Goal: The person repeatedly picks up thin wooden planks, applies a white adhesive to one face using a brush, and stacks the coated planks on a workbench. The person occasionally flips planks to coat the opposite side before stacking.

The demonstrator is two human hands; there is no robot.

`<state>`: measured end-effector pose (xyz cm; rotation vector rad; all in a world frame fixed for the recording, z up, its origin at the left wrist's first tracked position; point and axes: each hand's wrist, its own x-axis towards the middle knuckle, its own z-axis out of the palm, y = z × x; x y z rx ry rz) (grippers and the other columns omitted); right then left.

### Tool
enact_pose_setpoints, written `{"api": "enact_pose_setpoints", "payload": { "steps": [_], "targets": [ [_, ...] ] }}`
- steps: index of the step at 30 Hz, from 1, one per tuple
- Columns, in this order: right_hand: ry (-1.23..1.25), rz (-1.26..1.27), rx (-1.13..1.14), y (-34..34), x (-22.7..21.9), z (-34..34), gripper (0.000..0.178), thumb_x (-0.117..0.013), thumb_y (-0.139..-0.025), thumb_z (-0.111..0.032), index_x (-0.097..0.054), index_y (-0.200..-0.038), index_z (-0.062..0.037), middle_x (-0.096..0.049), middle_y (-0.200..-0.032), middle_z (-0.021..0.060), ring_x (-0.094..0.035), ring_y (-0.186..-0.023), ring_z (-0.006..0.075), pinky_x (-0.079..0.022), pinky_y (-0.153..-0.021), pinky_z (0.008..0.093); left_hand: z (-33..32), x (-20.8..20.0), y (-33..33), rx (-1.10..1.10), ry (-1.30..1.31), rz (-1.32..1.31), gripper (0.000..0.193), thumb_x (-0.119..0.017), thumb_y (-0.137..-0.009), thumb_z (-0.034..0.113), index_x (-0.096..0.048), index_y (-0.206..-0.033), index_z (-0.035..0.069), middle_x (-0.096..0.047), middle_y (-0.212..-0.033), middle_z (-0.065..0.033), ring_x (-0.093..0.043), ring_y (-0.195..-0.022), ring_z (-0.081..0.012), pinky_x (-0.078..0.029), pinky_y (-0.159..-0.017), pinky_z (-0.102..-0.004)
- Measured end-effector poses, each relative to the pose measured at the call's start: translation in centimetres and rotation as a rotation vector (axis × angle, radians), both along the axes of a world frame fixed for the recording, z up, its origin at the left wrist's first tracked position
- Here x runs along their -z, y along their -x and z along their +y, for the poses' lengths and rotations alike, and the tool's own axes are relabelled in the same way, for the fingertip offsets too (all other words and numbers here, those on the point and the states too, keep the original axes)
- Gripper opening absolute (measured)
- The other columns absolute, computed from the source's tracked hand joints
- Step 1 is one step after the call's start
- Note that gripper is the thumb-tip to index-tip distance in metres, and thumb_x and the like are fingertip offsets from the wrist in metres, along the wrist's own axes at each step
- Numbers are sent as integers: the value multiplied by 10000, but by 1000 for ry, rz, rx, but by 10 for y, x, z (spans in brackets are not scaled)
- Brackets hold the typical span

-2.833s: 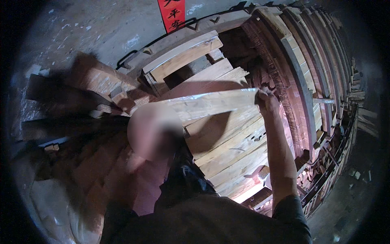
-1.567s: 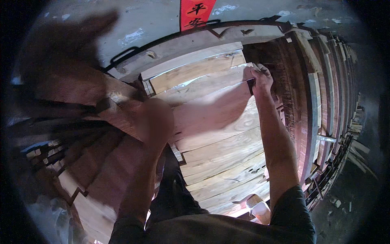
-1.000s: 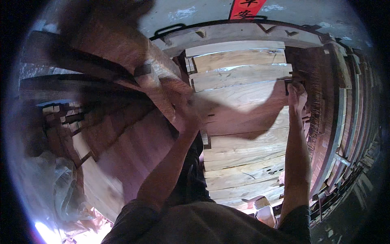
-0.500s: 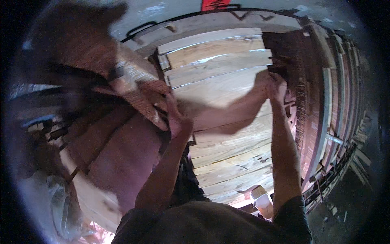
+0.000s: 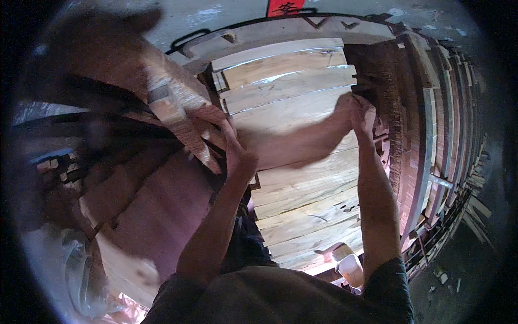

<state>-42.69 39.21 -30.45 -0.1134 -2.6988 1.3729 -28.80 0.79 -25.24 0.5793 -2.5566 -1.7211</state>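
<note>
A row of pale wooden boards [image 5: 302,186] lies side by side in front of me, running from the far end down to my body. My left hand [image 5: 239,154] rests at the boards' left edge, fingers stretched out, close beside stacked timber pieces [image 5: 186,127]. At the right edge, my right hand [image 5: 364,114] has its fingers curled over the end of a wide wooden board [image 5: 291,116]; part of the grip is in shadow. A dark shadow crosses the boards between both hands.
Stacked planks [image 5: 423,140] line the right side, with wood scraps [image 5: 477,216] on the floor beyond. A pale container [image 5: 350,268] stands near my right elbow. Clear plastic sheeting [image 5: 83,275] hangs at lower left. A red paper [image 5: 286,7] shows at the far end.
Both hands stay at the boards' two edges with only slight shifts. The shadow across the boards has become narrower, its lower edge moving farther away from me.
</note>
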Motion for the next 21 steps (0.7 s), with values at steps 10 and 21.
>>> {"api": "enact_pose_setpoints", "payload": {
  "steps": [10, 21],
  "targets": [
    [-547, 384, -61, -16, 4, -13, 535, -511, -920, -502, -707, -1142, -56, -689, -1204, 132, -600, -1131, 365, -433, -1018, 478, 1, 13, -25, 57, -7, 122, 785, -526, -922, 2, -46, -1539, -67, -251, -1591, -277, -248, -1486, -364, -149, -1226, -409],
    [-750, 171, -104, -28, -19, -12, 618, -659, -815, -434, -596, -1321, -85, -577, -1374, 184, -530, -1269, 369, -418, -1061, 488, -15, 16, -27, 68, -122, 202, 834, -546, -872, -67, -89, -1568, -6, -298, -1596, -225, -300, -1473, -316, -258, -1175, -366]
  ]
}}
